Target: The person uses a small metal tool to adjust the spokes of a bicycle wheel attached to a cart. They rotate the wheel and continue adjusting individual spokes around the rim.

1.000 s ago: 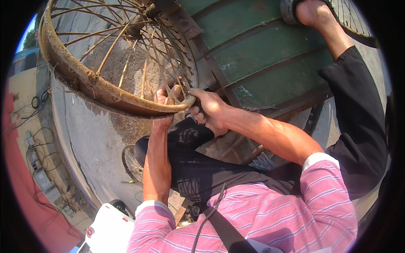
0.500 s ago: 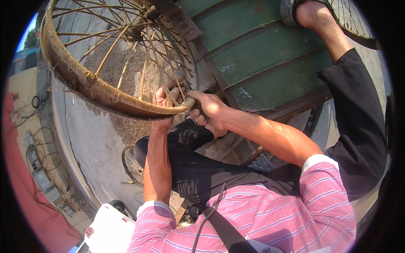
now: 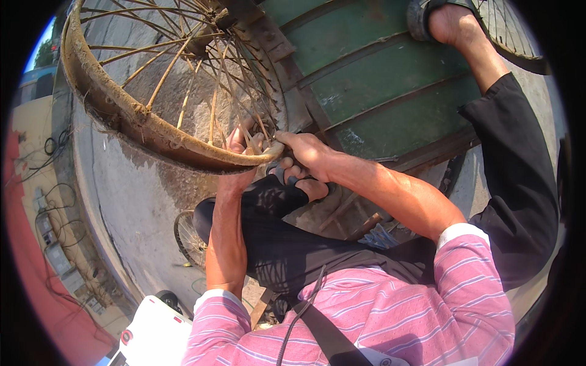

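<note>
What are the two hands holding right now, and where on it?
Both grip the rusty wheel rim at its near lower edge: left hand wrapped from below, right hand over the top beside it.

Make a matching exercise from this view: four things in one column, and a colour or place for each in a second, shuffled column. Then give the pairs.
Things:
1. wheel rim
2. left hand
3. right hand
4. metal panel

Descriptions:
A. green, with ribs across it
B. rusty and mud-caked, with thin spokes
C. reaches up behind the rim's lower edge, fingers among the spokes
D. grips the rim's lower edge from the panel side

Pairs: 1-B, 2-C, 3-D, 4-A
</note>
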Tool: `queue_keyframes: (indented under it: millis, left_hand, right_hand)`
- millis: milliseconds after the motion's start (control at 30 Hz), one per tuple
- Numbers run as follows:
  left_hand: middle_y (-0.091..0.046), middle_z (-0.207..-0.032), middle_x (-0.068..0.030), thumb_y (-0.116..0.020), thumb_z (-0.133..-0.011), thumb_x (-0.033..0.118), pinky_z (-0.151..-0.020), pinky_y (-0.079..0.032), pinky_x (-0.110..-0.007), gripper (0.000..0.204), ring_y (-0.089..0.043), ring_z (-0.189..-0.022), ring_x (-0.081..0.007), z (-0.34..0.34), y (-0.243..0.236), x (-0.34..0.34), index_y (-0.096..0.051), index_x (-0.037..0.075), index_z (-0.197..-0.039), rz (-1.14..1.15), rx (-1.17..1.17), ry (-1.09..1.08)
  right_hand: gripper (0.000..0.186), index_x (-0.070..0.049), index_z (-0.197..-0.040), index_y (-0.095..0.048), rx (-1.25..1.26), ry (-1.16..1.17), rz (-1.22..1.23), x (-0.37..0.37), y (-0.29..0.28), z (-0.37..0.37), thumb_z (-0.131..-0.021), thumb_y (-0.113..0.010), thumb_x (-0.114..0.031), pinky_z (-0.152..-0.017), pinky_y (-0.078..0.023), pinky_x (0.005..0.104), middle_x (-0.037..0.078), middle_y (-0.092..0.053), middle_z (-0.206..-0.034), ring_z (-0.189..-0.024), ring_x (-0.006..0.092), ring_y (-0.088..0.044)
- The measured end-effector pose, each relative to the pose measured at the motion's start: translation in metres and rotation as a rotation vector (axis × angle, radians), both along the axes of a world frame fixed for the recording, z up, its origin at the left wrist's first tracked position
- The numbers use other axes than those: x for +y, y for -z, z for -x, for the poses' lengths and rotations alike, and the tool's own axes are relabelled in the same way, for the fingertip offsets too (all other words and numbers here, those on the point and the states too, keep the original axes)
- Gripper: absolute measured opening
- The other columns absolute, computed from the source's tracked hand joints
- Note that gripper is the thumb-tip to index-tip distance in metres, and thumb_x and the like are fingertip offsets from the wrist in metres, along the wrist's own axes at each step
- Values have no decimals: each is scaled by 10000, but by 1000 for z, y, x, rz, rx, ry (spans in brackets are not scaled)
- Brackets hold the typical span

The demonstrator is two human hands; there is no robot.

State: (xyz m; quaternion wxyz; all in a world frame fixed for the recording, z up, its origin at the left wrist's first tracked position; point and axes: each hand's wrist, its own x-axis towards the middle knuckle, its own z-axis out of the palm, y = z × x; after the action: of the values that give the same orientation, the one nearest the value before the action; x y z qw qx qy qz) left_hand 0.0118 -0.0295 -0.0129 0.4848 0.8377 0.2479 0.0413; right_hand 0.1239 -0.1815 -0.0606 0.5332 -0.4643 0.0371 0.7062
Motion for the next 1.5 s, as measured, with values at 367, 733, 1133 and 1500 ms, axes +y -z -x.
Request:
queue_keyframes:
  millis: [367,733,1133,1500]
  left_hand:
    - [-720,-1210,-92,-675,-1023,133,-943,-596,-384,391,-702,-1102,-212,6,33,19,-638,-14,-1383,627,-113,-111]
    - [-722,-1116,-54,-761,-987,83,-813,-595,-297,280,-695,-969,-133,2,9,3,-659,21,-1241,243,-198,-181]
    - [-741,-1125,-73,-754,-966,141,-870,-594,-321,372,-701,-1027,-163,2,3,15,-678,-1,-1302,449,-103,-115]
    - [-736,-1214,-109,-769,-970,101,-872,-651,-331,511,-747,-1037,-195,5,8,21,-583,-20,-1431,884,-170,-97]
  right_hand:
    - [492,61,-1020,-704,-1071,-318,20,-9,-18,-32,-987,-611,-421,-721,-538,447,196,-708,-820,-758,320,-696]
    - [319,52,-1058,-713,-987,166,-341,-8,-18,-23,-984,-716,-258,-758,-538,393,151,-729,-875,-799,206,-673]
    - [222,32,-1005,-754,-865,100,-413,-6,-22,-28,-960,-766,-185,-781,-532,317,74,-732,-886,-861,120,-654]
    - [201,10,-1039,-763,-1167,108,-534,-1,-21,-32,-931,-791,-157,-782,-548,348,99,-735,-913,-829,161,-676]
